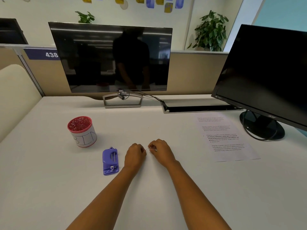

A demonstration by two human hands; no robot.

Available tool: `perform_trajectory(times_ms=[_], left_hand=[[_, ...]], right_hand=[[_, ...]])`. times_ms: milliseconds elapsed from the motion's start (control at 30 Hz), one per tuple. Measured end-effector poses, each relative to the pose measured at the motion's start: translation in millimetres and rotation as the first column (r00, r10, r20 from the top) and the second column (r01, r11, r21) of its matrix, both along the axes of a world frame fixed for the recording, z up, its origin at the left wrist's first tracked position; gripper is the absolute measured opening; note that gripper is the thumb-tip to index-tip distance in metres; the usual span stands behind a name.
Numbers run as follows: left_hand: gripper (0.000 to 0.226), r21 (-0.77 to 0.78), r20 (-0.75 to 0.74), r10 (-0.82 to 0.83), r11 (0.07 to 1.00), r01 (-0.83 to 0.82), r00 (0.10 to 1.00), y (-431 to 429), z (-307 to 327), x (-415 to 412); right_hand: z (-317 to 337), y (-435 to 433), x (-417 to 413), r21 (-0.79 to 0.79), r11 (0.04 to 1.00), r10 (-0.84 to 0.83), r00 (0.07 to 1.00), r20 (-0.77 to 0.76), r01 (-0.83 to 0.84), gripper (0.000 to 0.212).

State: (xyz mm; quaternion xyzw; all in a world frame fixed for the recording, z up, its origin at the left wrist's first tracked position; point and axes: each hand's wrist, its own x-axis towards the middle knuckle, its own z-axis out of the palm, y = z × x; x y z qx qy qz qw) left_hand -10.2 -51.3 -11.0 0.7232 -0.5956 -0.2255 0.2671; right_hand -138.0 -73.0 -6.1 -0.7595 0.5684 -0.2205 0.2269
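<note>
Left hand [135, 154] and right hand [160, 151], just right of the purple stapler [110, 161], are pinching a tiny sliver [147, 149] with curled fingertips; I'm failing to identify it.

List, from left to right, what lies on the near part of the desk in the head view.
Red-rimmed cup → purple tool → left hand → small thin piece pinched by both hands → right hand → printed sheet.

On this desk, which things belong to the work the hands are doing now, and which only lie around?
In the job: left hand, right hand, tiny thin piece apparently pinched between them, too small to identify; probably the purple tool beside the left hand.
Lying about: red cup marked BIN, untouched; printed sheet; Dell monitor; black monitor.
</note>
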Motion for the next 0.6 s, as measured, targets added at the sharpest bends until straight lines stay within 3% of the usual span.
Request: perform_trajectory(times_ms=[300, 600], left_hand=[[0.017, 0.013, -0.016, -0.045, 0.999, 0.046, 0.999, -4, -10, 11], [0.017, -0.029, -0.025, -0.057, 0.998, 0.057, 0.998, -1, -13, 11]], right_hand=[[8, -7, 14, -0.054, 0.995, 0.076, 0.986, -0.146, -0.084, 0.014], [4, -8, 11, -0.042, 0.992, 0.099, 0.951, -0.293, -0.116, 0.019]])
